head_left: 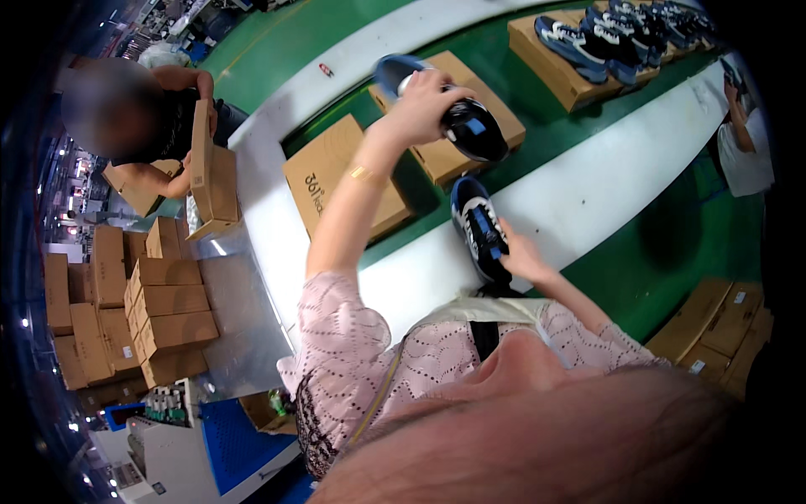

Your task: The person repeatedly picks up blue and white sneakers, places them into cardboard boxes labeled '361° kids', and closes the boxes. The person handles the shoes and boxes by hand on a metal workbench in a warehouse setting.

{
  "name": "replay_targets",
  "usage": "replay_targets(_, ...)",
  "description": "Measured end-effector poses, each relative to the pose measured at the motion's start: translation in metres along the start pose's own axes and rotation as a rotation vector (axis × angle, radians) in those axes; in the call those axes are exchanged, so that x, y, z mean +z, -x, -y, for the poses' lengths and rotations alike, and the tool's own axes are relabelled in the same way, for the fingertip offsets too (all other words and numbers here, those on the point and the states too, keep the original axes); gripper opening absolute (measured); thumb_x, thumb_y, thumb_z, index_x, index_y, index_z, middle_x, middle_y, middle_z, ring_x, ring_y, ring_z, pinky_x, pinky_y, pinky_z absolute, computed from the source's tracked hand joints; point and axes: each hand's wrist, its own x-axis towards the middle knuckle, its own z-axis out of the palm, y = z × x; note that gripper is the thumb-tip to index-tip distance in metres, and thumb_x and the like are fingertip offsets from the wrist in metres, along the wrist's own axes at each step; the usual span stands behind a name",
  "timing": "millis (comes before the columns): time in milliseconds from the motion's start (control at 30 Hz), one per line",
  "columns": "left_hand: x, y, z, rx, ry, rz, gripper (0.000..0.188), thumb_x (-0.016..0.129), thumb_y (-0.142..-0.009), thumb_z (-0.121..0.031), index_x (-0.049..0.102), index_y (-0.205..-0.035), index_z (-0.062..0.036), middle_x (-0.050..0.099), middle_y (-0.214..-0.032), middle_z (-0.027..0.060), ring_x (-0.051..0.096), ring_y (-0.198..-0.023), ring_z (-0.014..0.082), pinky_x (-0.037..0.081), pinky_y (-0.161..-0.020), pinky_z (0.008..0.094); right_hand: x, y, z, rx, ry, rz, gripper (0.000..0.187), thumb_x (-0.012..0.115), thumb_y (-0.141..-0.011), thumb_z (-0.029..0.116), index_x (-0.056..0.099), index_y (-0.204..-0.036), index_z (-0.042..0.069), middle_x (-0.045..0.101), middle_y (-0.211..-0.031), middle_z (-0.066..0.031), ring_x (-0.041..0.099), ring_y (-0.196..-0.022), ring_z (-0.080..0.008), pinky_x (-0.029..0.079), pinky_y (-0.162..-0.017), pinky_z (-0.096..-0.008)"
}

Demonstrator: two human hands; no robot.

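Note:
My left hand (420, 105) is raised over a brown shoebox, its fingers closed across the middle of a black and blue sneaker (474, 130). The sneaker's blue-grey far end is smeared, and the hand covers its middle. Lower and nearer to me, my right hand (520, 254) grips the side of another black, white and blue sneaker (480, 227). That one rests at the white ledge, its near end close to my body. The brown shoebox (502, 105) under the left hand lies closed beside a second closed shoebox (323, 160).
Several sneakers (579, 49) stand on boxes (550, 71) at the far right. A co-worker (159, 118) at left handles an open box (217, 185). Cartons (172, 315) are piled below, and more boxes (714, 323) lie at right. White rails (269, 193) border the green conveyor.

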Motion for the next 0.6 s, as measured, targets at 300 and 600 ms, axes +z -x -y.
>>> replay_targets(300,0.120,0.018,0.110,-0.610,0.627,-0.133,0.050,0.059,-0.084,-0.021,0.044,-0.131,-0.0126,0.051,-0.124,0.0137,0.047,-0.118,0.0244,0.042,-0.091,0.0312,-0.096,-0.022,0.049,-0.374,-0.305,0.037,0.044,0.055,-0.075,0.000,0.054,-0.118,0.008,0.062,-0.104,-0.0163,0.060,-0.098,-0.0295,0.045,-0.083,-0.0315)
replay_targets(600,0.154,0.127,0.075,-1.261,1.438,-0.398,0.063,0.044,-0.090,-0.049,0.032,-0.136,-0.0081,0.048,-0.125,0.0118,0.053,-0.105,0.0264,0.044,-0.086,0.0381,-0.080,-0.227,0.114,-0.160,0.287,-0.182,0.037,0.054,-0.077,0.001,0.049,-0.113,0.003,0.061,-0.094,-0.0224,0.057,-0.092,-0.0383,0.046,-0.079,-0.0432)
